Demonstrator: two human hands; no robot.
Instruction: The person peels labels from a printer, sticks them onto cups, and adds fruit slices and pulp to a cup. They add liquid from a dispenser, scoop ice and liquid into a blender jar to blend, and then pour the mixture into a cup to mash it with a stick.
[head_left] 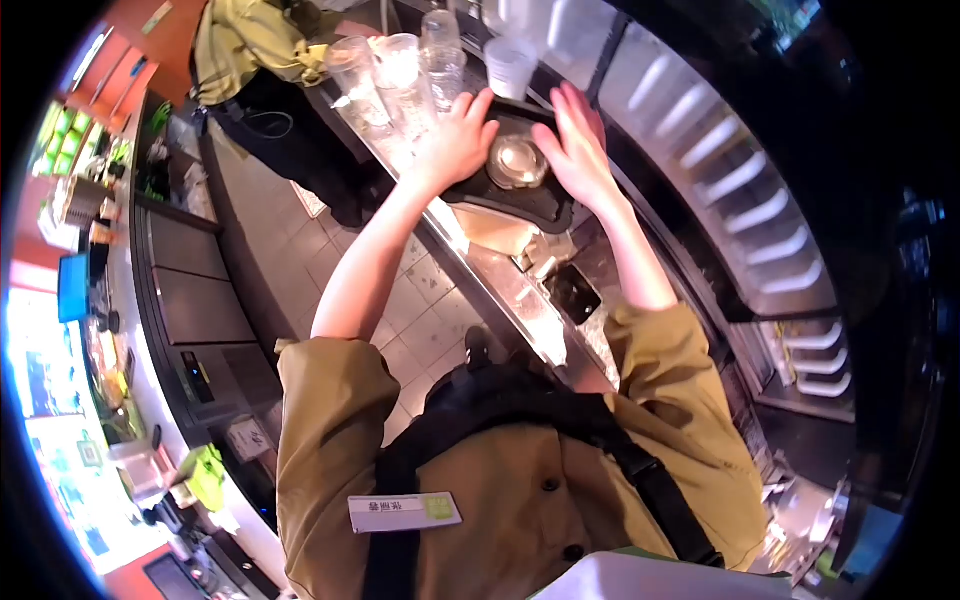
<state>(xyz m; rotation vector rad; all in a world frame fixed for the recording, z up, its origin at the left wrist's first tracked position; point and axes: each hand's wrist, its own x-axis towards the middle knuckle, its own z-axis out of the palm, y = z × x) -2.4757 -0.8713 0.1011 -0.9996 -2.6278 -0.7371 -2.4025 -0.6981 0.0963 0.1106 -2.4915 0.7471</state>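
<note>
A black tray [535, 207] lies on the metal counter, with a round clear-lidded container [517, 163] on it. My left hand [458, 143] is at the tray's left side, fingers apart and pointing away from me. On the right side is my right hand [578, 145], its fingers stretched out and the thumb toward the container. Neither hand holds anything that shows. Clear plastic cups [398, 75] stand in stacks beyond my left hand, and a white translucent cup [510, 68] stands past the tray's far edge.
A co-worker [250, 60] stands at the upper left beside the counter. Nearer me, a square dark container [573, 293] sits in the metal counter [525, 310]. Racks of white curved pieces [755, 205] line the right side. Another counter [150, 370] runs along the left.
</note>
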